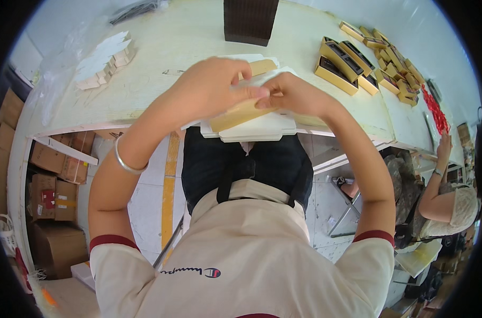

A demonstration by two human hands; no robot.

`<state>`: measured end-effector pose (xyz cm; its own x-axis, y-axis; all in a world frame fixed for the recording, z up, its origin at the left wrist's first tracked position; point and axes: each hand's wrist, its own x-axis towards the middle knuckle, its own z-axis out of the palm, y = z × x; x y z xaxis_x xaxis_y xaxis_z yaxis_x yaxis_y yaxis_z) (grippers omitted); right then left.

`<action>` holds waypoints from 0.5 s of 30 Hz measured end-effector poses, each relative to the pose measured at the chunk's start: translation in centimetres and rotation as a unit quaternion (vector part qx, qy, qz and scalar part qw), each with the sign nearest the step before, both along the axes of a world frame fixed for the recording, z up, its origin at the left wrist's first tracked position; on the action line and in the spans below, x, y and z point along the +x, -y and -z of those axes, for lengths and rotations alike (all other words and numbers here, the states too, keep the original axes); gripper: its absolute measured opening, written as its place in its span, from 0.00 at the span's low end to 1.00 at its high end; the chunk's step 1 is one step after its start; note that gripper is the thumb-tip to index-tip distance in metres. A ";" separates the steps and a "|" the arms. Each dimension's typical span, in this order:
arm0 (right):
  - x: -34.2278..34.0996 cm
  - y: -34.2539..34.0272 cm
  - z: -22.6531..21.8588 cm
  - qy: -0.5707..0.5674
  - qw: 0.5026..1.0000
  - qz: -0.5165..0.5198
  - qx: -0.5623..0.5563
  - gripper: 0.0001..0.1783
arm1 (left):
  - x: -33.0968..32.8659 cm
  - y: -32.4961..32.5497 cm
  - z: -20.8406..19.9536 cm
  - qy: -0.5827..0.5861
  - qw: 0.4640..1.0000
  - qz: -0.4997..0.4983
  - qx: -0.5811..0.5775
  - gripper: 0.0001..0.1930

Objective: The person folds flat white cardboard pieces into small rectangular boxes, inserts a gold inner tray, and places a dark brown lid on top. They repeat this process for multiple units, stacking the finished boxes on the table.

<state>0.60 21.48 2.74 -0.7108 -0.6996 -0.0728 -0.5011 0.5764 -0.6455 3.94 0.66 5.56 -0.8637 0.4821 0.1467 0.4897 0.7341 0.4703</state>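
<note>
Likely folding gold card [231,118] above white card stack [262,130], 12 o'clock. Right grip [293,91] pinching edge; left grip [217,80] curled, can't tell if grasping. Next calls for steady creasing.

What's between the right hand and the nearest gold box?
In the head view, just pale tabletop separates the right hand from the gold box.
</note>
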 end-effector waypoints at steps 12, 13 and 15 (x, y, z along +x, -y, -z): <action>2.0 -1.3 2.1 -0.419 0.902 -0.093 -0.045 0.13 | 2.1 1.1 5.6 -0.229 0.970 0.082 0.029 0.09; 2.0 -1.3 2.2 -0.412 0.905 -0.102 -0.040 0.12 | 2.3 1.0 5.5 -0.233 0.969 0.082 0.007 0.09; 1.8 -0.9 2.4 -0.398 0.909 -0.121 -0.030 0.11 | 2.1 0.8 6.0 -0.235 0.967 0.091 -0.045 0.09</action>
